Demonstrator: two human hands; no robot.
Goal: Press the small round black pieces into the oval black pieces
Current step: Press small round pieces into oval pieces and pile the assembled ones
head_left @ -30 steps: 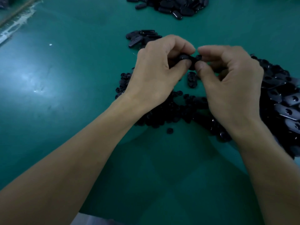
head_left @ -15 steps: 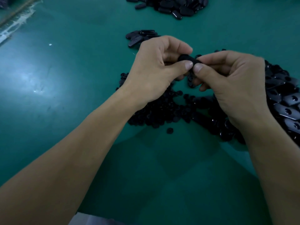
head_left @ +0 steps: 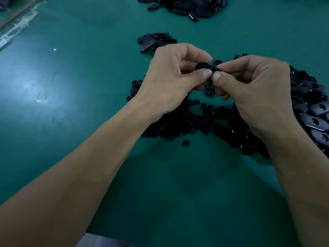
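The left hand (head_left: 170,81) and right hand (head_left: 252,86), fingers curled, pinch one oval black piece (head_left: 204,65) between thumbs and forefingers above the counter (head_left: 71,86). Small round black pieces (head_left: 178,125) lie beneath, and a heap of ovals (head_left: 313,111) sits at 3 o'clock.

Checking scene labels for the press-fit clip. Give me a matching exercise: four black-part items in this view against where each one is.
Things:
1. heap of small round black plastic pieces
2. pile of flat oval black plastic pieces with holes
3. heap of glossy oval black plastic pieces
4. single black plastic piece

Places:
A. top edge of the view
B. pinched between the left hand and right hand
C. right edge of the green table
D. on the table beneath the left wrist

Pairs: 1-D, 2-C, 3-A, 4-B
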